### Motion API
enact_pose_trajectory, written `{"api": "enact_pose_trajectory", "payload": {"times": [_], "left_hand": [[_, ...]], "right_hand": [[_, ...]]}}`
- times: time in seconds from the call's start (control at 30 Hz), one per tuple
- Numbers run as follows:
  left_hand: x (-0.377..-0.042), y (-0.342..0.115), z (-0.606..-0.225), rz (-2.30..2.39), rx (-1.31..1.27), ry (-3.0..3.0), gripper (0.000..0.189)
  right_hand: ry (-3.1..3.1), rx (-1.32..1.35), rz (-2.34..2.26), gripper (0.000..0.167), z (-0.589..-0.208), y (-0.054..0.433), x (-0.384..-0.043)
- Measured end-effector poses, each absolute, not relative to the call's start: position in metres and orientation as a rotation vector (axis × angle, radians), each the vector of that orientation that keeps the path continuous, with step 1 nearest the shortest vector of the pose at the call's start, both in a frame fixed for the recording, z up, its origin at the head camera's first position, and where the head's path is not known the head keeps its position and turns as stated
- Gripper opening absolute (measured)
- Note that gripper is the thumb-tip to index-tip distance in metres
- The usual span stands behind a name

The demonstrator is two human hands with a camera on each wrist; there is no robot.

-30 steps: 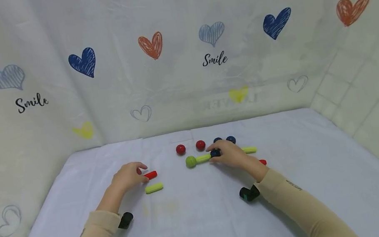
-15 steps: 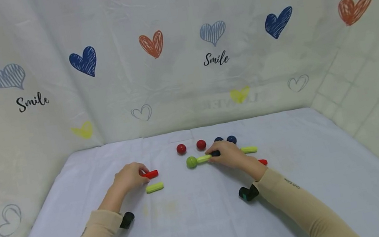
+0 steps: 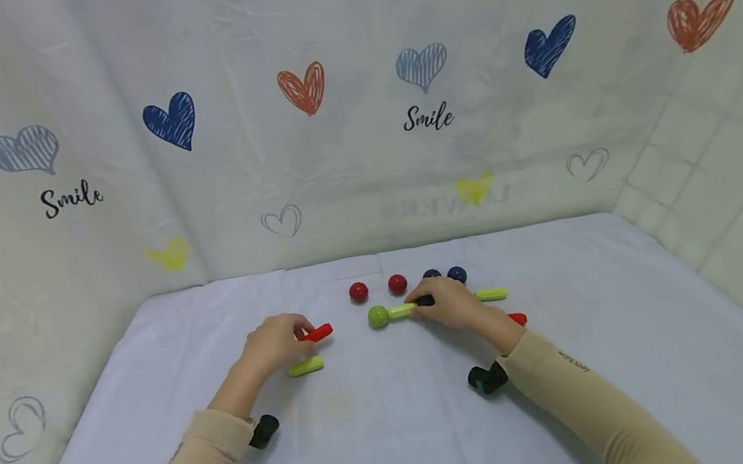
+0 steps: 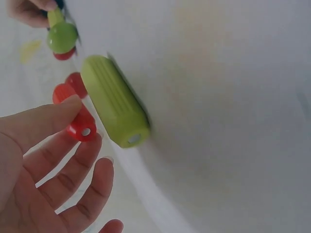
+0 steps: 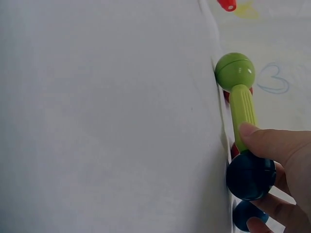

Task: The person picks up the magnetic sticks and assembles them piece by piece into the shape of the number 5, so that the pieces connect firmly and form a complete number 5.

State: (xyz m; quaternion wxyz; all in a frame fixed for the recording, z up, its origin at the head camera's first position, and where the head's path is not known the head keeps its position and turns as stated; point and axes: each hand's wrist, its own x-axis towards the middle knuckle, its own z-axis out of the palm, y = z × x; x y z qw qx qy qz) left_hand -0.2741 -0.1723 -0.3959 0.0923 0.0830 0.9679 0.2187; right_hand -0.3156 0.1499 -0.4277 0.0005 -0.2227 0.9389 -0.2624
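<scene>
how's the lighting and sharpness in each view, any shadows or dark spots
Head: soft light, wall lettering legible, grey shadow beside the right sleeve; left wrist: dimmer, soft shadow along the loose green stick on the white cloth, its yellowish stain hazy; right wrist: also dim, darkening towards the left edge, the dark blue ball nearly losing its detail.

Head looks forward and down; both close wrist views share the green ball [image 4: 62, 38]
</scene>
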Motion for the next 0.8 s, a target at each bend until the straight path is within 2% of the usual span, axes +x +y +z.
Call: {"api": "enact_pose_trajectory", "payload": {"times": [0.8], "left_hand": [[-0.259,-0.126,-0.397,0.796,0.273,2.844,0.020]], "right_hand": [[2.985,-0.685,-0.792,0.024,-0.431,0.146,-0.315]]}}
